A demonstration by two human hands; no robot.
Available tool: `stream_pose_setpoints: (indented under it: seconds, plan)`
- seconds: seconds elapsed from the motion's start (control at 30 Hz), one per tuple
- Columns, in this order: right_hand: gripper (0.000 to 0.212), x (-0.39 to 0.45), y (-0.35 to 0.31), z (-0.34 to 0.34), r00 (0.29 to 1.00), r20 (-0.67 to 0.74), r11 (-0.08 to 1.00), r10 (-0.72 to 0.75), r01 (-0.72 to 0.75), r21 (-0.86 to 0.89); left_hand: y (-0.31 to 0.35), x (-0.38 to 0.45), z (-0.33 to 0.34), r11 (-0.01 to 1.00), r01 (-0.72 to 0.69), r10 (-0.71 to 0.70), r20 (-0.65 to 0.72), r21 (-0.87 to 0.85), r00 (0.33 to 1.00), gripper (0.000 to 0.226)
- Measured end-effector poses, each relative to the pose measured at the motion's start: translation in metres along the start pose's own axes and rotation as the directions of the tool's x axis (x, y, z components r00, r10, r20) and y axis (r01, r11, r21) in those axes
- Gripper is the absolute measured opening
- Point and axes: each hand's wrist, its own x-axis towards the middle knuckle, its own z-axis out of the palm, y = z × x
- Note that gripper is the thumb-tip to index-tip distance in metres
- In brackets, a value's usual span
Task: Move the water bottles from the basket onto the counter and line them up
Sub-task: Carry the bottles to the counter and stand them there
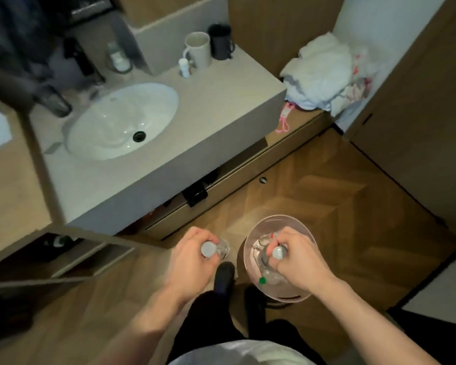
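Observation:
A round pinkish translucent basket point(279, 221) stands on the wood floor at my feet. My left hand point(192, 255) grips a clear water bottle point(221, 248) with a white cap, held upright outside the basket, to its left. Over the basket, my right hand point(298, 255) is closed around the neck of a second white-capped bottle point(279, 252). Another clear bottle with a green cap point(262, 280) lies in the basket below it. The beige counter point(216, 111) lies ahead and to the left.
A white oval sink point(121, 119) is set in the counter. Two mugs point(199, 50) and a small white bottle point(184, 67) stand at the counter's back right. White laundry point(324, 75) is piled to the right. My shoe point(223, 276) is beside the basket.

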Motion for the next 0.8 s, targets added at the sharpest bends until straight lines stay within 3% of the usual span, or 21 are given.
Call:
stream_pose_setpoints:
  seconds: [0.17, 0.33, 0.53, 0.8]
  plan:
    - [0.017, -0.012, -0.07, -0.018, 0.968, 0.081, 0.966, -0.239, 0.245, -0.079, -0.004, -0.066, -0.037, 0.987, 0.107, -0.134, -0.238, -0.123, 0.962, 0.023]
    - [0.019, -0.027, -0.154, -0.01, 0.86, 0.201, 0.858, -0.47, 0.498, -0.124, -0.026, -0.132, -0.075, 0.942, 0.166, -0.277, -0.394, -0.292, 0.877, 0.026]
    - [0.018, -0.053, -0.253, 0.043, 0.726, 0.319, 0.73, -0.609, 0.67, -0.131, -0.073, -0.223, -0.122, 0.904, 0.21, -0.392, -0.532, -0.371, 0.75, 0.023]
    - [0.016, -0.121, -0.384, 0.156, 0.554, 0.419, 0.577, -0.72, 0.813, -0.084, -0.161, -0.354, -0.202, 0.905, 0.304, -0.425, -0.676, -0.298, 0.602, 0.022]
